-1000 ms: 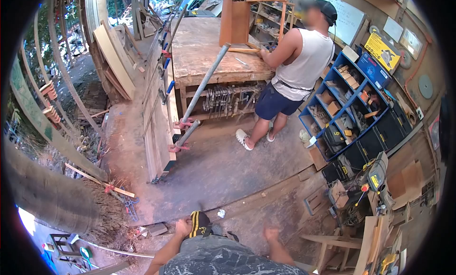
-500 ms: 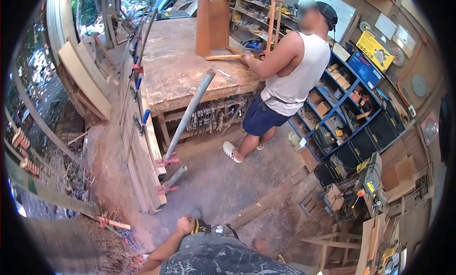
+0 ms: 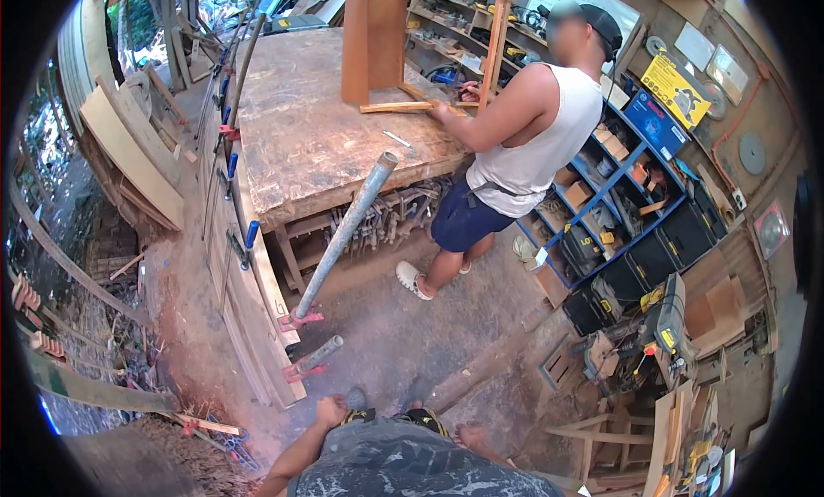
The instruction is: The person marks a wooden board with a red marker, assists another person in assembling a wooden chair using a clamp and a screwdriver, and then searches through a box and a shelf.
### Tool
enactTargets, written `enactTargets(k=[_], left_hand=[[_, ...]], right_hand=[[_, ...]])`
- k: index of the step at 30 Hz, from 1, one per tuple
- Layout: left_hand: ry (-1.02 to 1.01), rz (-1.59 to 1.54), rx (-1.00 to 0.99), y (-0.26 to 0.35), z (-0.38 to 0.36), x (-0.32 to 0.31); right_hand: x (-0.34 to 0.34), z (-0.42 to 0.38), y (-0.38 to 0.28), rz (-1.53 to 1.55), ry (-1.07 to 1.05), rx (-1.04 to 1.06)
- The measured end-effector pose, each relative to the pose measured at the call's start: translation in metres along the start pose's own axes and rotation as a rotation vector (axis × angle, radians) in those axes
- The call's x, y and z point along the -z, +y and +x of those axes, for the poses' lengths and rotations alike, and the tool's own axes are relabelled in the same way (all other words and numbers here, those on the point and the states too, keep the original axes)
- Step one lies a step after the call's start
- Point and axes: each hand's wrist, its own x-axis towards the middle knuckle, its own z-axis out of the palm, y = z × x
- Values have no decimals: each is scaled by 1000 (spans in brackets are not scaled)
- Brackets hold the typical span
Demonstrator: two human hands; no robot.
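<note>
At the bottom of the view hangs my left hand [image 3: 330,410], its fingers curled and nothing visible in them. It is beside my dark, paint-marked shirt [image 3: 386,454], and the nearest thing is the pipe clamp on the long boards ahead. My right hand [image 3: 470,437] hangs on the other side of my body, low over the floor; its fingers are too small and smeared to read. Ahead of me, long wooden boards [image 3: 253,347] stand together with red-jawed pipe clamps [image 3: 343,239] and blue-handled bar clamps [image 3: 250,235] along them.
A co-worker [image 3: 536,136] stands at a big wooden workbench [image 3: 300,111], hands on a wooden frame [image 3: 373,46]. Blue shelving [image 3: 614,184] with tools and boxes lines the right wall. More clamps [image 3: 386,212] hang beneath the bench. Planks [image 3: 129,145] lean at the left.
My view has shifted slightly, and the clamped boards sit lower and further left in it. My right hand shows more clearly. The co-worker's far hand has come into sight by the frame.
</note>
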Motion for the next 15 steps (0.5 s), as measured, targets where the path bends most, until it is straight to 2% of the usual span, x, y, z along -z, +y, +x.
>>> enactTargets(k=[1, 4, 8, 13, 15], left_hand=[[2, 31, 40, -2, 2, 0], [3, -60, 31, -5, 8, 0], [-97, 36, 81, -7, 11, 10], [-73, 77, 110, 6, 10, 16], [-84, 92, 76, 16, 8, 23]], right_hand=[[1, 8, 12, 28, -27, -110], [1, -36, -18, -15, 6, -62], [-5, -12, -25, 108, 20, -81], [-14, 10, -56, 67, -14, 24], [-21, 81, -11, -121, 29, 249]])
